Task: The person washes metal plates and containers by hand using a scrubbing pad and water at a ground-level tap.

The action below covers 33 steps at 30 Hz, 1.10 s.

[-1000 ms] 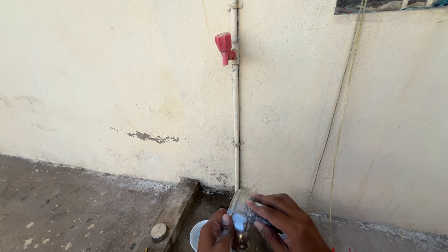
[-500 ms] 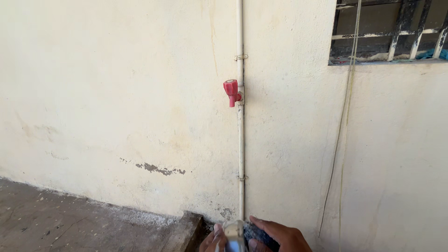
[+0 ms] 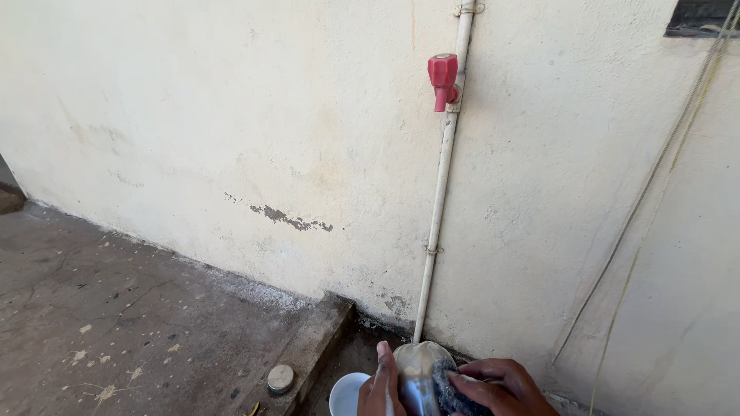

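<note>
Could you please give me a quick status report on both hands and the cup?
Left hand grips steel cup. Right hand presses dark scrubber against it. White bowl just below; red tap overhead on pipe, nothing blocking.

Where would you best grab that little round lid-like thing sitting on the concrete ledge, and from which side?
Take the small round disc by its rim, pinching opposite edges from straight above. It lies flat on the concrete ledge with bare surface around it, so the edges look free; its low profile probably leaves little to catch from the side.

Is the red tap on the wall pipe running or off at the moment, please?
Off, it seems: no water stream shows below the red tap on the white pipe.
</note>
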Available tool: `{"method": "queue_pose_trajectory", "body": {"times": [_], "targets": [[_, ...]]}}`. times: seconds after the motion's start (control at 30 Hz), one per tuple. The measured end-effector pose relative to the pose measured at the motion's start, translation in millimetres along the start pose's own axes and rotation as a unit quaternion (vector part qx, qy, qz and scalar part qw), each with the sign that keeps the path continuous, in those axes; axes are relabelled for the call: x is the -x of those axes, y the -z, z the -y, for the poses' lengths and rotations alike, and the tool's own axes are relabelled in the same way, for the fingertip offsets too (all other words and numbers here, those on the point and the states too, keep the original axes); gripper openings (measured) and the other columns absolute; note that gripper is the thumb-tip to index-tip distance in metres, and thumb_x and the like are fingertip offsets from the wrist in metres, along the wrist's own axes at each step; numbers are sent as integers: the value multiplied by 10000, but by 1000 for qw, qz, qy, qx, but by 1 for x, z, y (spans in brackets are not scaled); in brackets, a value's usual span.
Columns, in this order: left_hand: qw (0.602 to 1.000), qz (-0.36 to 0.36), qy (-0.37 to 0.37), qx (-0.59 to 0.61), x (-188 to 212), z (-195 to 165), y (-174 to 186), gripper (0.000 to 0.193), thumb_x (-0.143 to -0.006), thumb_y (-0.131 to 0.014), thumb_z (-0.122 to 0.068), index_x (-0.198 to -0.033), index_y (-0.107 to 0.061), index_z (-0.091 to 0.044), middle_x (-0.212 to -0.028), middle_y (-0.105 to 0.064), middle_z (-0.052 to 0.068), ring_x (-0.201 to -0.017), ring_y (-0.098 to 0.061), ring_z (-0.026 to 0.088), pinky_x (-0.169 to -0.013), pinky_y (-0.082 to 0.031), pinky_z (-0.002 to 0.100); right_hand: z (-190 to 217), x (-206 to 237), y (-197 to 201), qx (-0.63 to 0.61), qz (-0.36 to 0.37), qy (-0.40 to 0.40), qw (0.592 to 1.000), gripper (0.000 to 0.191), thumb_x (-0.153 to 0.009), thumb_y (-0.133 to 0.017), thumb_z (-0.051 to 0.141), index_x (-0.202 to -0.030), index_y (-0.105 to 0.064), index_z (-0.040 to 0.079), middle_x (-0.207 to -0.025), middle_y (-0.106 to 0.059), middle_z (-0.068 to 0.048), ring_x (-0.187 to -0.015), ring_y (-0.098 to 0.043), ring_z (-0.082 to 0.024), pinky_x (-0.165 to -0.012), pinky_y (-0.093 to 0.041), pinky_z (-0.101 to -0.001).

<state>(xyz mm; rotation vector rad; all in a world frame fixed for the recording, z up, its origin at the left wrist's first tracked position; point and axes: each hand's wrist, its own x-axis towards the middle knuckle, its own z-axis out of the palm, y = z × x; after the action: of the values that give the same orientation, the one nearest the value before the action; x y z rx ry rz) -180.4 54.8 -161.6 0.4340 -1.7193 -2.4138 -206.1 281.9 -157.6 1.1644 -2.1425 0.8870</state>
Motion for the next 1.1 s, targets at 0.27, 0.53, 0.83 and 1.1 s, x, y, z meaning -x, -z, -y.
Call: {"method": "queue_pose_trajectory", "body": {"times": [0.27,0.53,0.83,1.1], "targets": [[947,-42,50,314,44,-32,-18,491,-980,-593,-281,-847,-730,171,-679,-724,247,-580,-707,290,-584,-591,423,83,-34,33,-45,-61,-253,965,315,-749,-806,157,-1060,-834,117,-906,-778,-115,-844,-780,-218,-743,-672,-357],[971,-79,37,222,62,-52,-17,584,-1018,-563,-370,-825,-757,146,-606,-673,196,-493,-622,245,-507,-500,396,81,-26,29,-15,-92,25,995,267,-784,-875,157,-1048,-849,120,-889,-764,-96,-809,-740,-140,-683,-642,-256],[976,-49,13,213,38,-26,-17,540,-995,-572,-335,-886,-792,147,-666,-734,212,-532,-657,228,-542,-515,366,61,-17,21,-196,-32,-193,961,166,-807,-840,91,-959,-779,65,-796,-780,-110,-734,-747,-187,-687,-689,-317],[994,-12,-24,110,34,-6,-31,582,-1011,-630,-377,-806,-802,139,-594,-667,172,-481,-576,183,-505,-440,343,63,-18,43,-15,-99,-183,978,299,-776,-795,94,-1067,-843,145,-804,-758,-74,-736,-742,-157,-608,-661,-291]]}}
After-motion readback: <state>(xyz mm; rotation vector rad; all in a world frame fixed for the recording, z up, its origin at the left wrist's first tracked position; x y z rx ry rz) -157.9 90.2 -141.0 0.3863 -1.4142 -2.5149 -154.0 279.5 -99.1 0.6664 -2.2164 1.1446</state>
